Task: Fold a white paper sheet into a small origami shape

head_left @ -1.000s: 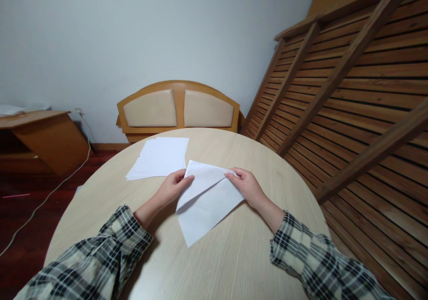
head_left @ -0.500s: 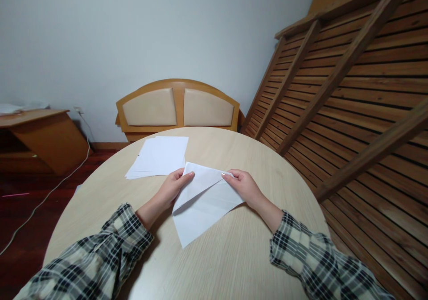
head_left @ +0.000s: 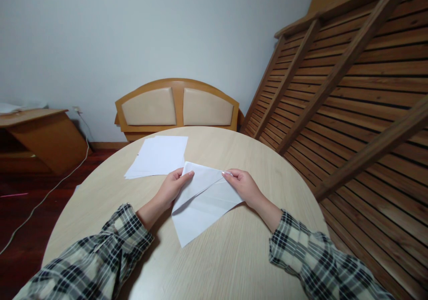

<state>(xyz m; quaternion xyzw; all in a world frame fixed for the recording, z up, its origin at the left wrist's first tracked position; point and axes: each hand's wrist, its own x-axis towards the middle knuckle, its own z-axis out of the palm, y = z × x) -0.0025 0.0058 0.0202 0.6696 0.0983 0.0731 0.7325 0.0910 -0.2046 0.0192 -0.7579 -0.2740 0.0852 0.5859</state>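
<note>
A white sheet of paper (head_left: 200,204) lies partly folded on the round pale wooden table (head_left: 220,260), its upper flap raised a little. My left hand (head_left: 172,188) pinches the flap's left corner between thumb and fingers. My right hand (head_left: 244,187) pinches the flap's right corner, fingers pressed on the paper. Both arms wear plaid sleeves. A stack of white sheets (head_left: 158,156) rests flat on the table just beyond my left hand.
A wooden chair with two padded back panels (head_left: 177,108) stands at the table's far side. A slatted wooden frame (head_left: 347,95) leans along the right. A low wooden cabinet (head_left: 43,135) and a white cable (head_left: 50,193) are on the dark floor at left.
The folded sheet has shifted slightly left and lies flatter, its flap pressed lower. Both hands keep their hold on the corners.
</note>
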